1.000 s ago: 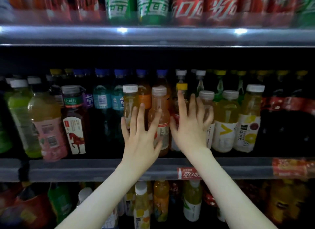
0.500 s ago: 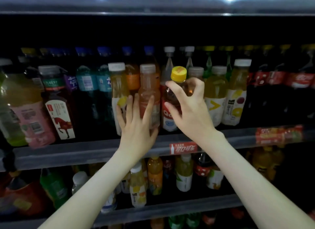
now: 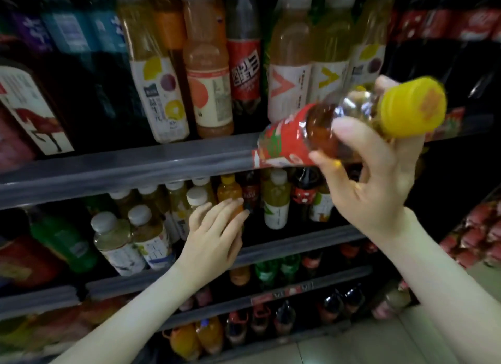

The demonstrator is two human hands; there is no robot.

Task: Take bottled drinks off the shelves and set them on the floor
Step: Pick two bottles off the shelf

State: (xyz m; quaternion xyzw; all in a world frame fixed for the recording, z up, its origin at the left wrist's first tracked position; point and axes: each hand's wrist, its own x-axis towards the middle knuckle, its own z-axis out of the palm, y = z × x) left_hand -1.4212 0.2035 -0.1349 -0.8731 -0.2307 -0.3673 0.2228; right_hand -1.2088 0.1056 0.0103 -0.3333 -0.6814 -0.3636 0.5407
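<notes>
At two o'clock the right hand [image 3: 374,179] pinches the red-labelled bottle [image 3: 292,136] by its neck, tilted clear of the shelf rail [image 3: 135,163]. Full and slick, it likely wants a firmer waist grip. Toward seven o'clock the left hand [image 3: 214,233], fingers straight, perhaps touches an orange bottle [image 3: 229,193].

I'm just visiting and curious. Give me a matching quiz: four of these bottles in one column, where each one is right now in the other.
Bottles:
1. yellow-capped bottle
2. orange bottle
3. pink bottle
4. green bottle

Places:
A. upright on the upper shelf
B. tilted, gripped by the right hand
C. lower shelf, far left
D. lower shelf, at the left hand's fingertips

Pairs: 1-B, 2-D, 3-A, 4-C
</notes>
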